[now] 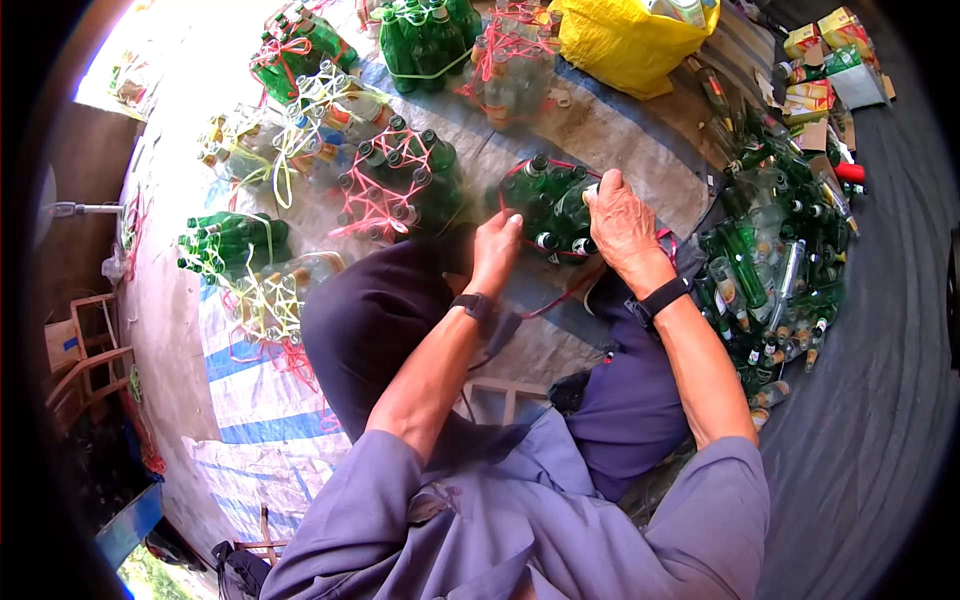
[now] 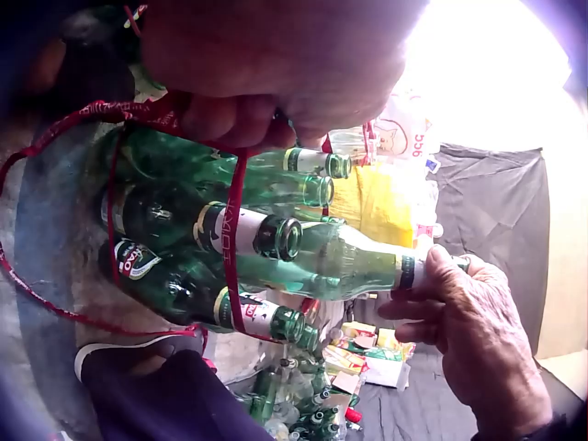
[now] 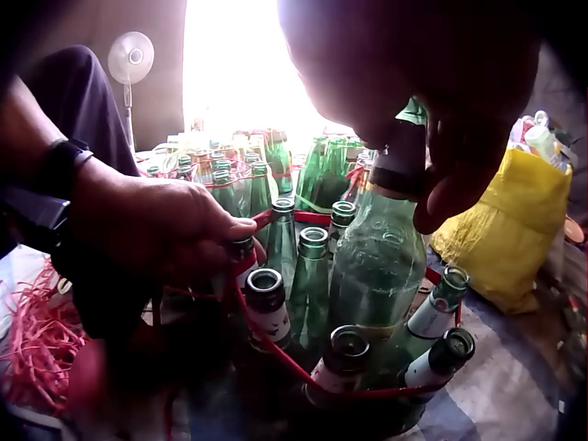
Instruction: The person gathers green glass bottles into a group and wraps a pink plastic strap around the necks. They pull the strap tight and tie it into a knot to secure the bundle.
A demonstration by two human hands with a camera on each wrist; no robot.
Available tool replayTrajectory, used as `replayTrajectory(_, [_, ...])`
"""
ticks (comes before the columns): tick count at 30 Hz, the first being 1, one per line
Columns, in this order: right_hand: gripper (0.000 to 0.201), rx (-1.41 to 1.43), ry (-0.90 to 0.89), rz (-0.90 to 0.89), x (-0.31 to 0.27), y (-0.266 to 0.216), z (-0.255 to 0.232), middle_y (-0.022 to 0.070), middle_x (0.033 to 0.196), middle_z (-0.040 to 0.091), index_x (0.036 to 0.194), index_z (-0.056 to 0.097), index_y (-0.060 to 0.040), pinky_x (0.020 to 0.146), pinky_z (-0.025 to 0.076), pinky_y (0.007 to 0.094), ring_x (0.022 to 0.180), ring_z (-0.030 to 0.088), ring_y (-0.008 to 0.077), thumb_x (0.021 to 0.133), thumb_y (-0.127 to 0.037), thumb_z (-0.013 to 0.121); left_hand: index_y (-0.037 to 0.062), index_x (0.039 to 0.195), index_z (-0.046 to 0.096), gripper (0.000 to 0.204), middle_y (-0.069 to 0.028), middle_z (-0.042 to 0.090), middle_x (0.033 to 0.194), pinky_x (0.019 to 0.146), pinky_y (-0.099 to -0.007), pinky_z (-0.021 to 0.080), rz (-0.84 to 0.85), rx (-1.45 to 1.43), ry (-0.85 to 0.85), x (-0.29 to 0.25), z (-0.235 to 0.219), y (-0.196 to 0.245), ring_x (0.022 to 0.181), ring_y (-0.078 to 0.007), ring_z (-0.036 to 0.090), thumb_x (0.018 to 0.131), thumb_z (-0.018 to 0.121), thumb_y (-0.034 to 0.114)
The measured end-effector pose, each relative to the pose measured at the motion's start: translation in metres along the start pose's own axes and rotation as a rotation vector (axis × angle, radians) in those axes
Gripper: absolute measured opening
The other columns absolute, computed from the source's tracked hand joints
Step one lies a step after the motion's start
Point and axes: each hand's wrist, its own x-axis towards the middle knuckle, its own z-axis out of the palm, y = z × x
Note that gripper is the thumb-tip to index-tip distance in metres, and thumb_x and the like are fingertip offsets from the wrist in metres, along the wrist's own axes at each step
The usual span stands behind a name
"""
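A bundle of green glass bottles point(image 1: 545, 205) stands on the tarp in front of my knees, ringed by a red cord point(image 2: 234, 220). My left hand point(image 1: 505, 222) grips that cord point(image 3: 276, 354) at the near side of the bundle, with the fingers curled over it beside a bottle neck. My right hand point(image 1: 605, 190) holds the neck of a pale green bottle point(image 3: 377, 266) that stands taller than the others, at the bundle's far right. In the left wrist view the same bottle point(image 2: 358, 262) shows with the right hand point(image 2: 432, 285) closed round its top.
Several tied bottle bundles point(image 1: 400, 180) lie across the striped tarp point(image 1: 250, 400) to the left and behind. A pile of loose bottles point(image 1: 780, 270) sits at my right, with cartons point(image 1: 820, 60) beyond it. A yellow bag point(image 1: 625, 40) stands behind. Wooden stools point(image 1: 85, 350) are far left.
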Motion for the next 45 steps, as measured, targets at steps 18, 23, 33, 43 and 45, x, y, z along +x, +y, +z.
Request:
replayTrajectory(18, [0.051,-0.034,-0.165,0.007,-0.019,0.019,0.054,0.0237,0.128,0.057,0.126,0.046,0.0066,0.095,0.042,0.0570,0.118,0.052,0.0442,0.093,-0.029,0.062,0.0041,0.098,0.065,0.021,0.0066,0.048,0.066,0.047,-0.0236,0.031,-0.046,-0.009,-0.035,-0.003,0.000,0.015,0.053,-0.0040,0.040,0.099,0.058,0.024])
replayTrajectory(23, [0.073,-0.063,-0.184,0.069,-0.018,0.027,0.075,0.0206,0.148,0.045,0.146,0.029,0.0058,0.102,0.034,0.0634,0.132,0.040,0.0485,0.094,-0.034,0.061,0.0021,0.101,0.065,0.021,0.0058,0.050,0.068,0.048,-0.0238,0.032,-0.044,-0.035,0.027,0.000,0.010,0.009,0.053,-0.0039,0.041,0.099,0.059,0.022])
replayTrajectory(33, [0.088,-0.179,-0.398,0.147,-0.004,0.015,0.071,0.0236,0.139,0.055,0.147,0.023,0.0111,0.106,0.029,0.0623,0.136,0.035,0.0497,0.090,-0.041,0.066,0.0021,0.099,0.064,0.021,0.0048,0.051,0.069,0.051,-0.0243,0.034,-0.012,-0.052,0.024,-0.005,0.011,0.012,0.056,-0.0046,0.043,0.100,0.056,0.022])
replayTrajectory(43, [0.097,-0.195,-0.458,0.128,0.000,0.018,0.070,0.0247,0.138,0.055,0.150,0.019,0.0113,0.106,0.031,0.0624,0.138,0.034,0.0503,0.084,-0.037,0.072,-0.0046,0.119,0.060,0.042,-0.0306,0.067,0.104,0.085,-0.0470,0.049,0.089,0.399,0.087,-0.008,0.006,-0.013,0.099,-0.0450,0.066,0.101,0.047,0.031])
replayTrajectory(45, [0.097,-0.188,-0.451,0.129,-0.001,0.021,0.070,0.0246,0.140,0.054,0.150,0.019,0.0106,0.106,0.032,0.0621,0.138,0.035,0.0498,0.084,-0.037,0.072,-0.0040,0.117,0.060,0.040,-0.0300,0.067,0.101,0.084,-0.0476,0.049,0.101,0.355,0.077,-0.008,0.004,-0.013,0.097,-0.0448,0.066,0.101,0.048,0.031])
